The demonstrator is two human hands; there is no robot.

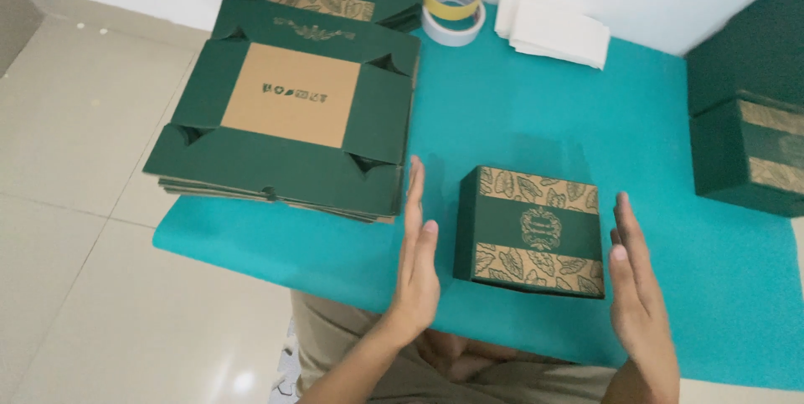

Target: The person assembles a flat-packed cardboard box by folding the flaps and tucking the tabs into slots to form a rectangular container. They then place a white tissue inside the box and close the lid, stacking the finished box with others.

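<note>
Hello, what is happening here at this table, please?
A person sits at a teal mat with a closed green box between both hands. The left hand and right hand are open and flat beside it, not touching. A stack of flat box blanks lies to the left, tape rolls behind.

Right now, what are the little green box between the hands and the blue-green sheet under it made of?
The green box looks like matte printed cardboard: the flat blanks beside it show brown kraft board inside and folded creases. The teal sheet looks like soft felt or foam, dull with no shine, though that is uncertain.
</note>
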